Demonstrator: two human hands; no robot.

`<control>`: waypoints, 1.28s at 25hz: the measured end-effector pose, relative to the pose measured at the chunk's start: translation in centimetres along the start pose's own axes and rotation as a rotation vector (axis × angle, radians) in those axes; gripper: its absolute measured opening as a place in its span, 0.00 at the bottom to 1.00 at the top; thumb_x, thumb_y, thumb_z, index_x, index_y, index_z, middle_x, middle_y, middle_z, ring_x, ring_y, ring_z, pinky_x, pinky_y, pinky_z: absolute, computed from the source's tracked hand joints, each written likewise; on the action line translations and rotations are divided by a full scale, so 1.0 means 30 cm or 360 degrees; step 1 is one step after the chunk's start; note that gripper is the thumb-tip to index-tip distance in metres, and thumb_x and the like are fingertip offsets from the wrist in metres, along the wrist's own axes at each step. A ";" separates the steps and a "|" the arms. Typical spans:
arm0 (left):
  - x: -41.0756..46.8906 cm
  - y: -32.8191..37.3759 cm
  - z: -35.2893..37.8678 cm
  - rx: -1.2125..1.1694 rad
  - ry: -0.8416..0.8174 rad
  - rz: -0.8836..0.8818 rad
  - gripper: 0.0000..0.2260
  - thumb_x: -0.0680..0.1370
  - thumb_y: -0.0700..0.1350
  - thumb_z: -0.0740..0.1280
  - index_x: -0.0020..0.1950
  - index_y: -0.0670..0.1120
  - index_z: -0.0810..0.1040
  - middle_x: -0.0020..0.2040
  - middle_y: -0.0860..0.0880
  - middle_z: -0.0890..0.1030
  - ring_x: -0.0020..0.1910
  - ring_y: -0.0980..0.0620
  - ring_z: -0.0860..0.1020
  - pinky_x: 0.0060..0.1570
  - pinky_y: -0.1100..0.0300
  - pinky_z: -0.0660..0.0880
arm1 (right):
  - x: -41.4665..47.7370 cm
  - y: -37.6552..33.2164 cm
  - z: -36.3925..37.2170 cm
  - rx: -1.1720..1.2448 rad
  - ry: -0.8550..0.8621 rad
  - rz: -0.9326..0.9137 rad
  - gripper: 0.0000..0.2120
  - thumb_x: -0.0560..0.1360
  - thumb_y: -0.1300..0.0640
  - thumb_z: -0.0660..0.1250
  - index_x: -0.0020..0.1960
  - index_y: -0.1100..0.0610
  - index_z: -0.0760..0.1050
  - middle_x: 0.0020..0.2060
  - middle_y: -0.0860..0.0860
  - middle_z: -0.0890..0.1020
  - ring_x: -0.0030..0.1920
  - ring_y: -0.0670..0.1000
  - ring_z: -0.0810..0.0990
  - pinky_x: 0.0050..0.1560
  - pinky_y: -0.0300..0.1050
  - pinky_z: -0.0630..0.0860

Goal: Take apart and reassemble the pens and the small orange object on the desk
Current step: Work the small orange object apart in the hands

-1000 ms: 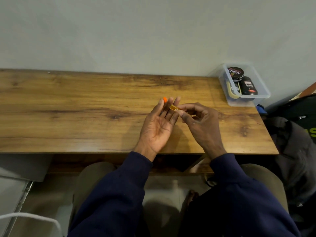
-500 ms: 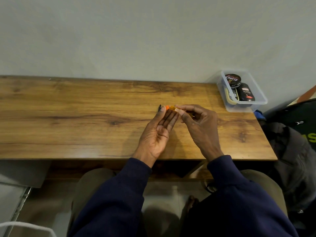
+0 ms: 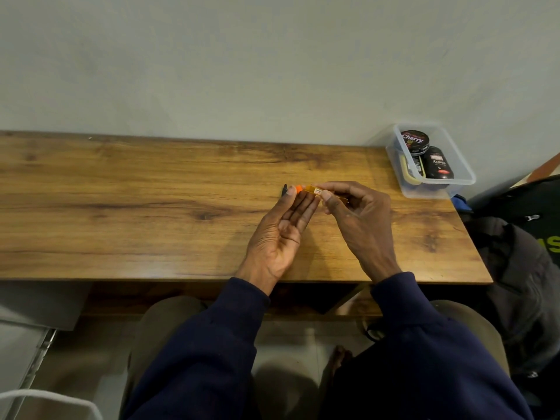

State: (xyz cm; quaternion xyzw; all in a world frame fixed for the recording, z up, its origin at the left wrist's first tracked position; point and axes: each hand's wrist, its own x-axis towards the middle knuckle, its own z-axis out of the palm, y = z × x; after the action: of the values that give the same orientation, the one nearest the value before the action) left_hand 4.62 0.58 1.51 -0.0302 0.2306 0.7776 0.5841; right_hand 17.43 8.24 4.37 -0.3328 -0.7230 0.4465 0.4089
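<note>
Pinching the orange pen (image 3: 315, 190) above the desk's (image 3: 121, 207) right half, the right hand (image 3: 357, 219) could drop it if the open left hand (image 3: 280, 234) fumbles the cap.

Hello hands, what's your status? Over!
Right hand pinching the orange pen. Left hand open, fingers at its orange tip. Small black piece just beyond. Nothing blocking.

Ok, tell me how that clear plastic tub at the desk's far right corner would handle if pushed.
The clear plastic tub probably slides rather than tips: it sits low and flat-bottomed on the smooth desk. It likely feels light, holding only a few small tins. Its thin-looking walls may flex.
</note>
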 end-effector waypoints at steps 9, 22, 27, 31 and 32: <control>-0.003 0.004 0.006 0.0065 -0.0016 -0.0041 0.06 0.74 0.35 0.73 0.49 0.35 0.86 0.54 0.35 0.86 0.59 0.41 0.85 0.57 0.51 0.83 | 0.016 -0.010 -0.019 -0.0158 -0.0034 -0.0068 0.07 0.78 0.62 0.73 0.56 0.57 0.85 0.49 0.50 0.86 0.46 0.50 0.84 0.48 0.57 0.83; -0.012 0.013 0.011 0.0136 0.0013 -0.0078 0.09 0.73 0.35 0.74 0.52 0.35 0.84 0.57 0.33 0.84 0.59 0.39 0.84 0.40 0.61 0.84 | 0.029 -0.012 -0.033 -0.0192 -0.0042 -0.0043 0.07 0.78 0.62 0.73 0.55 0.57 0.86 0.47 0.51 0.86 0.44 0.54 0.83 0.46 0.62 0.81; -0.006 0.017 0.007 0.0210 0.0016 -0.0049 0.09 0.72 0.35 0.74 0.51 0.34 0.84 0.53 0.34 0.85 0.53 0.40 0.87 0.44 0.59 0.84 | 0.029 -0.015 -0.032 -0.0213 -0.0054 -0.0050 0.06 0.78 0.61 0.73 0.55 0.57 0.86 0.46 0.51 0.86 0.43 0.55 0.83 0.46 0.62 0.80; 0.006 0.026 -0.005 0.0352 0.0015 0.0006 0.09 0.72 0.34 0.75 0.51 0.34 0.84 0.53 0.34 0.85 0.55 0.40 0.86 0.54 0.51 0.84 | 0.030 -0.014 -0.039 -0.0227 -0.0067 -0.0044 0.06 0.78 0.61 0.73 0.54 0.57 0.86 0.45 0.51 0.86 0.43 0.55 0.83 0.46 0.62 0.80; 0.007 0.027 -0.006 0.0377 0.0011 0.0015 0.09 0.72 0.34 0.75 0.51 0.34 0.84 0.53 0.34 0.85 0.55 0.40 0.86 0.55 0.50 0.84 | 0.031 -0.015 -0.042 -0.0225 -0.0075 -0.0032 0.06 0.78 0.61 0.73 0.54 0.57 0.86 0.45 0.51 0.86 0.43 0.55 0.83 0.46 0.62 0.81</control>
State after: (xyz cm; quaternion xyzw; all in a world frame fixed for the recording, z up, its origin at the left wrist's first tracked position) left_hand 3.78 0.52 1.53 0.0374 0.3231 0.7475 0.5791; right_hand 18.08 9.34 5.38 -0.3429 -0.7654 0.3980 0.3718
